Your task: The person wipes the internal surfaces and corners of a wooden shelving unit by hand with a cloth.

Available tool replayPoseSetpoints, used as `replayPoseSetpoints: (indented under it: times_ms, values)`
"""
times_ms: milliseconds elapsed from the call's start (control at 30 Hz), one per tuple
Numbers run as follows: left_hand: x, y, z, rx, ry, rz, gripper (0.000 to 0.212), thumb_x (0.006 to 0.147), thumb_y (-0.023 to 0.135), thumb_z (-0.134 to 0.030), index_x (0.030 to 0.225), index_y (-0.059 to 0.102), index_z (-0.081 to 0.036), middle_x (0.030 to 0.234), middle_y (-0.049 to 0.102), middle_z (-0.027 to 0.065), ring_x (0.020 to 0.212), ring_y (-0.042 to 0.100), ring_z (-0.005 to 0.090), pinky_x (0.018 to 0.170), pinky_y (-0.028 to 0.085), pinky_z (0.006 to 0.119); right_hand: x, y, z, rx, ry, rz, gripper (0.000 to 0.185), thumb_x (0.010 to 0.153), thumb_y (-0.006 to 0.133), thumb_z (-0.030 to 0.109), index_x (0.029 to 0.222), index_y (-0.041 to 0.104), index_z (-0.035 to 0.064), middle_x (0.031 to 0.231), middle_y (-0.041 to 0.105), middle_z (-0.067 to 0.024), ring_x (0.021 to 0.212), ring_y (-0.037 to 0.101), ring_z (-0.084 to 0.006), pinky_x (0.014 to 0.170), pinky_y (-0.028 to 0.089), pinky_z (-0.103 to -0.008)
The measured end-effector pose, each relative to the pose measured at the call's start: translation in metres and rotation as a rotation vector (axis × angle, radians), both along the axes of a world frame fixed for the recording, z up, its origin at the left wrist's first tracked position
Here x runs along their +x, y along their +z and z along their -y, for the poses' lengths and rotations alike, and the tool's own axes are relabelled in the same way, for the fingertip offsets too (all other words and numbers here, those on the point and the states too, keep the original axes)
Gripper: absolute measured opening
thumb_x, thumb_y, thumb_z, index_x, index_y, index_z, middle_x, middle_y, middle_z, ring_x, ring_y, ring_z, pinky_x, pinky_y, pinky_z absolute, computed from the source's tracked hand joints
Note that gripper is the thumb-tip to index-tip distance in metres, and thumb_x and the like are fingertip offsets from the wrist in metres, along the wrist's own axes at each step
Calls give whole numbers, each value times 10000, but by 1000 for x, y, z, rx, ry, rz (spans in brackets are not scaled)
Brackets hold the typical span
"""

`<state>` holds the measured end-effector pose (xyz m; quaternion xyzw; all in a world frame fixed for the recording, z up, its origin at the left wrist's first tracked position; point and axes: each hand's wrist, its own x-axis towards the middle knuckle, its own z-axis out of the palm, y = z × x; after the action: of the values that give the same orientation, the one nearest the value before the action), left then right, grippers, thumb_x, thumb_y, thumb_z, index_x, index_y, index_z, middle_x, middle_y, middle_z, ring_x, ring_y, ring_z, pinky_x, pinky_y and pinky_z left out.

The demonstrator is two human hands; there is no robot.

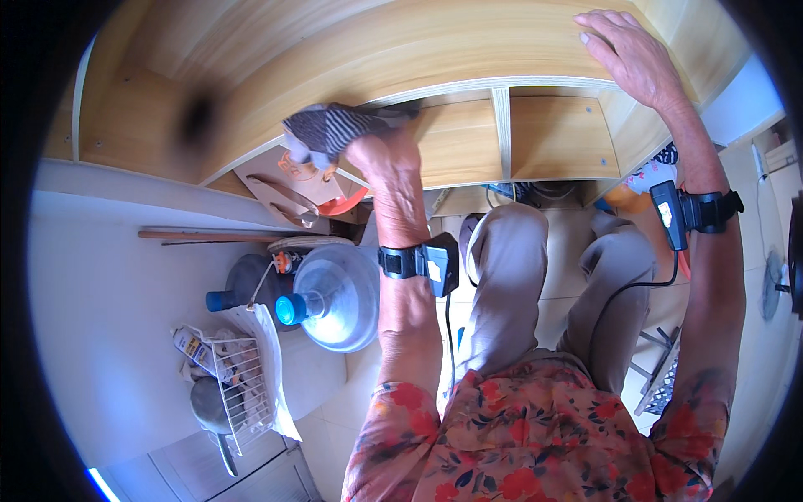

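My left hand grips a bunched grey cloth with dark and pale stripes. The cloth lies against the front edge of a light wood-grain shelf board, and my fingers are mostly hidden behind the wrist and cloth. My right hand rests on the same board near its right end, thumb apart and palm down, holding nothing. Below the board are open compartments, split by an upright divider. Under my left hand a brown paper bag with orange print stands in a lower compartment.
To the left stand a clear water-cooler bottle with a blue cap and a darker bottle. A white wire rack on the wall holds a small pan. A folding stool is on the tiled floor behind my legs, right side.
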<state>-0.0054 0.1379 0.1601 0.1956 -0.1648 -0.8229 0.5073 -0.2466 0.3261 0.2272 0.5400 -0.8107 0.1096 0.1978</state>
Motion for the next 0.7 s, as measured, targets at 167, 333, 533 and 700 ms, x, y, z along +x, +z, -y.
replayPoseSetpoints:
  times_ms: [167, 333, 533, 700]
  values:
    - [-8, -15, -9, -362, -3, -243, 495, 904, 377, -437, 1284, 405, -121, 1324, 403, 70, 1227, 364, 247, 1041, 243, 476, 0, 0, -1, -11, 18, -18, 364, 896, 414, 304, 1167, 517, 85, 1187, 515, -85, 1112, 458, -243, 936, 370, -334]
    - [-12, -15, 3, -113, -223, -675, 477, 856, 426, -394, 1199, 492, -69, 1264, 473, 121, 1190, 412, 293, 1019, 264, 500, 4, 2, -1, -5, 14, 47, 362, 902, 404, 306, 1160, 524, 83, 1180, 520, -84, 1109, 461, -236, 938, 368, -323]
    - [-20, -18, 55, 315, -133, -672, 445, 823, 453, -367, 1151, 523, -73, 1198, 528, 94, 1119, 476, 260, 988, 330, 446, 0, -2, 0, -38, 32, -14, 384, 900, 399, 334, 1145, 534, 71, 1161, 531, -81, 1100, 465, -239, 928, 375, -329]
    - [-34, -22, 63, 153, -233, -416, 424, 812, 486, -350, 1129, 536, -72, 1157, 552, 77, 1074, 502, 247, 965, 357, 433, 7, 6, -3, -24, -13, 46, 386, 895, 403, 331, 1152, 532, 73, 1161, 531, -89, 1090, 468, -248, 925, 377, -341]
